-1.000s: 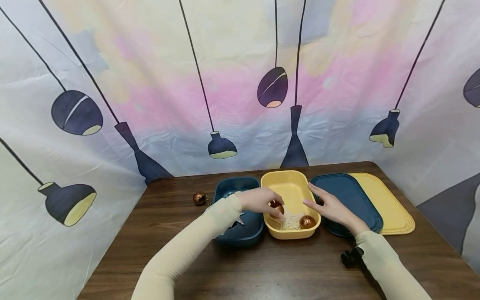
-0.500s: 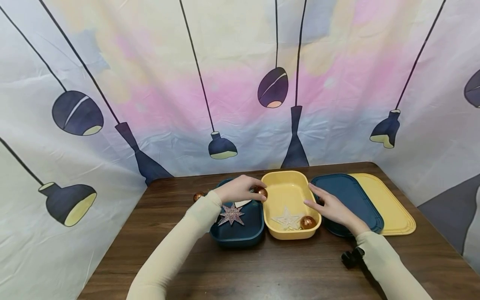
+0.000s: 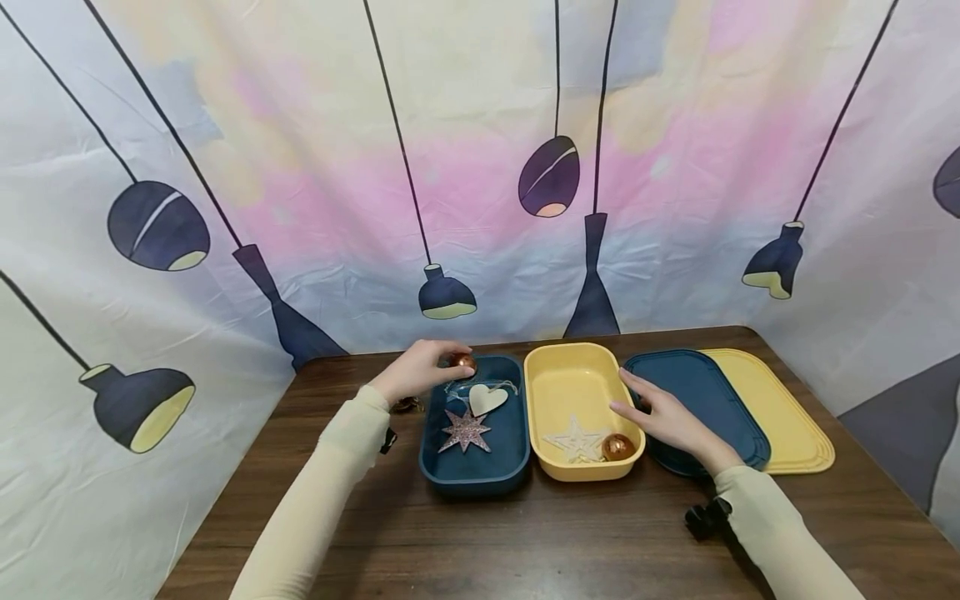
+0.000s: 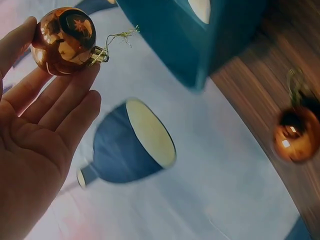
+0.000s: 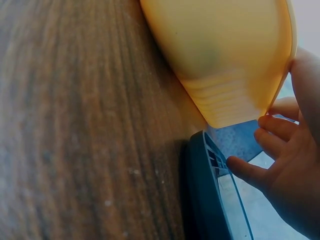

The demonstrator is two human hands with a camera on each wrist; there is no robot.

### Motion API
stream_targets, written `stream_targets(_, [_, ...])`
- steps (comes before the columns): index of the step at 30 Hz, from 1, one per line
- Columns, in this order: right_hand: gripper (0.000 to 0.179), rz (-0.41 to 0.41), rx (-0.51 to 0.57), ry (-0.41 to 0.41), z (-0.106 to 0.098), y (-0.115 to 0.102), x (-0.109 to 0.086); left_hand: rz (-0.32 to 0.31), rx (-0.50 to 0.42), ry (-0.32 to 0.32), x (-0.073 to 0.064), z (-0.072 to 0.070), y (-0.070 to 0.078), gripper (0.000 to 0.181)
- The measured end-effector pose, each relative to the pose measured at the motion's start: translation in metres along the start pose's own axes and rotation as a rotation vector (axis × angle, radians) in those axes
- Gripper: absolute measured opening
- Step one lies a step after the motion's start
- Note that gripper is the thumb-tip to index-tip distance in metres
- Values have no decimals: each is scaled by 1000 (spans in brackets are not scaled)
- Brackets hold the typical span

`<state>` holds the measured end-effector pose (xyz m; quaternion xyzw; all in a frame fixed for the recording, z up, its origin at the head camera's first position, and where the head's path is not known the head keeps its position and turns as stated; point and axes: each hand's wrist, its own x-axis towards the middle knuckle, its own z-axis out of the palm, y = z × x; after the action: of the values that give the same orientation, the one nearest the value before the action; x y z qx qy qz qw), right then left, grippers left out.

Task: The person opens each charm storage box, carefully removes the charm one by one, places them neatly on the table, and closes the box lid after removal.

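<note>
head: bright, even, faint tabletop [image 3: 555,542] glare | left wrist: dimmer, held ball [image 4: 64,41] glinting | right wrist: dim, soft focus

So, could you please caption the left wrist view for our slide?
Left-hand fingers hold a copper bauble; another lies on the wooden table.

At the upper left of the left wrist view, the ball [image 4: 63,42] is glossy and mirror-like, its thread [image 4: 123,35] glinting like metal. In the head view's lower middle, the yellow box [image 3: 573,383] and blue box [image 3: 465,471] look like smooth plastic, the star [image 3: 465,431] rough with glitter, the heart [image 3: 487,400] matt. The table [image 3: 585,542] along the bottom shows wood grain with a soft sheen; the backdrop [image 3: 487,125] above is creased cloth.
</note>
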<state>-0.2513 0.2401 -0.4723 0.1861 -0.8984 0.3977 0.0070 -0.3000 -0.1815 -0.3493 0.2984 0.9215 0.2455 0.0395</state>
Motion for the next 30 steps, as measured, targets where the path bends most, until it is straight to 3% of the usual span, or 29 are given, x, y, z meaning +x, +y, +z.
stream_targets(18, [79,4,11,1,0,0,1,-185,-12,198,-52,-36,-58,57])
stream_targets(30, [78,8,24,5,0,3,0,-316,-28,290,-83,-35,-106,63])
